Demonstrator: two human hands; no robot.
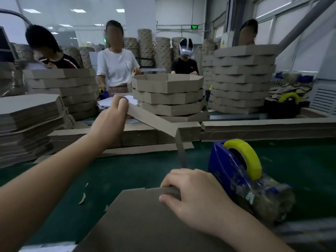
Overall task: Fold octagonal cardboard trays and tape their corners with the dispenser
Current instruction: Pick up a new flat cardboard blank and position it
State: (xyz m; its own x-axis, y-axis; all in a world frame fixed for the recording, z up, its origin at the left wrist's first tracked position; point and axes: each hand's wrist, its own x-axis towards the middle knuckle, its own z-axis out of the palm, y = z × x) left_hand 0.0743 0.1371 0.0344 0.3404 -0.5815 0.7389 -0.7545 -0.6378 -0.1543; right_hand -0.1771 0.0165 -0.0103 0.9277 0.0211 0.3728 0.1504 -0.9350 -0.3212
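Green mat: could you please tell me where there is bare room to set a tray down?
Bare green mat lies right of the tape dispenser, below the cardboard wall; a smaller patch sits between the left forearm and the blank. The far edge is crowded with tray stacks.

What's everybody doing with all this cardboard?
A person is folding a cardboard tray. The left hand grips a raised side strip, and the right hand holds the near edge. The blue tape dispenser sits untouched on the green table beside the right hand. Folded trays are stacked behind, where other people stand.
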